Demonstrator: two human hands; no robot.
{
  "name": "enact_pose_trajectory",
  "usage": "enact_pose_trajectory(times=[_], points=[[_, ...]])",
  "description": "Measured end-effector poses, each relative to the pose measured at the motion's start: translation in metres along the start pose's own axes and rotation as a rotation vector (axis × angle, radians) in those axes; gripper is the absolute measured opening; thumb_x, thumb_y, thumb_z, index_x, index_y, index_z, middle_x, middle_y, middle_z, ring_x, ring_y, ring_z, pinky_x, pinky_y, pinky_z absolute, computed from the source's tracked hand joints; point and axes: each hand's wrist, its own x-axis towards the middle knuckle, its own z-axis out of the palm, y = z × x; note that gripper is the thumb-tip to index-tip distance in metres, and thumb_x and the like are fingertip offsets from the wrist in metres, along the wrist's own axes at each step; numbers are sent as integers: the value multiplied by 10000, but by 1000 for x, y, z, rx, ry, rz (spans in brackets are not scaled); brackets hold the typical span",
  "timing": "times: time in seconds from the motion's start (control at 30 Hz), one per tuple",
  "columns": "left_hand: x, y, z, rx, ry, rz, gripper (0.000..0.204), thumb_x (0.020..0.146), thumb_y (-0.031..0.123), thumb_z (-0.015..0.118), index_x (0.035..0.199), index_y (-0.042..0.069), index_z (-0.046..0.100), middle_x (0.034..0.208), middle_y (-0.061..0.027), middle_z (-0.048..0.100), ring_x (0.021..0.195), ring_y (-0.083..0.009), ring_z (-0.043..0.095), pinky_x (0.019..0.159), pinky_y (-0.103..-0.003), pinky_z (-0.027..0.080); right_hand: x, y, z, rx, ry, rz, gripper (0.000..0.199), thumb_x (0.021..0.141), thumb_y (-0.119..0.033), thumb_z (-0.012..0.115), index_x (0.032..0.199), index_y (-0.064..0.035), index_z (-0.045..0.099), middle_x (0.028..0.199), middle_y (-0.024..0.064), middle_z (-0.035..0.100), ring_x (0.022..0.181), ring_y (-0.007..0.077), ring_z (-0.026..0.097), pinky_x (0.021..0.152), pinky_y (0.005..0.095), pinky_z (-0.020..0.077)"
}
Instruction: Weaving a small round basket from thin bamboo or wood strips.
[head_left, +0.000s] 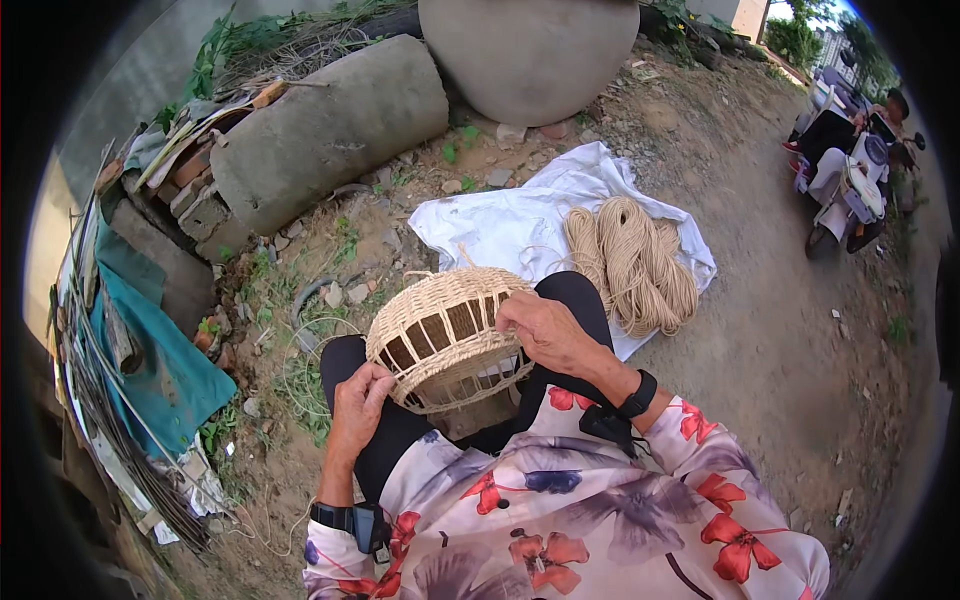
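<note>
A pale woven basket (440,312), made of straw-like cord, lies tilted across my lap between my knees. Its side has a band of open gaps with upright cords, and dark brown shows through them. At the basket's left edge, my left hand (358,402) is closed, thumb and fingers pinched at the weave. My right hand (552,332) grips the right side with curled fingers, whose tips are partly hidden. A thin loose strand (290,375) loops over the ground left of my knee. Short cord ends stick up from the basket's far side.
Hanks of beige cord (640,265) lie on a white plastic sheet (490,225) beyond my knees. Farther off are a concrete cylinder (330,130) and a large round slab (530,60). Teal cloth (160,350) and sticks are at left; a person sits by a parked scooter (850,185) at right.
</note>
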Motion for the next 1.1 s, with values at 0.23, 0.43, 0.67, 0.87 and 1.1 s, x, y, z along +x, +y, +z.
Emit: enact_pose_trajectory(times=[0.23,0.43,0.67,0.87,1.1], points=[[-5,-1,-6,11,-34,-111,177,928,156,636,847,0,613,638,-3,511,603,-75,448,561,-261,399,5,-11,1,-40,7,-25,194,791,37,497,943,-61,568,833,137,545,810,347,584,700,439,466],[-7,-8,-5,-7,-48,-134,194,932,171,640,831,9,602,644,32,491,600,-61,427,540,-248,372,-3,1,-5,162,-50,71,175,812,6,520,949,-77,591,867,124,544,801,349,596,676,449,474],[-2,-11,-5,-143,-88,-259,193,939,180,637,830,24,603,661,51,493,598,-43,412,528,-228,350,1,-5,-6,-117,-55,13,198,805,9,543,963,-102,587,868,113,536,802,341,597,681,451,482],[-4,-6,-10,-79,-94,-235,169,941,148,626,822,30,607,661,49,515,594,-43,433,523,-233,356,5,0,-9,-165,-102,-48,187,787,-22,574,954,-104,585,880,111,544,834,342,611,699,445,496],[-21,41,-46,-234,-249,-288,131,910,150,688,966,49,625,705,22,598,603,-38,490,537,-201,378,35,-23,-33,161,57,-14,235,820,-74,614,1052,-59,641,954,121,590,861,295,626,754,371,516]])
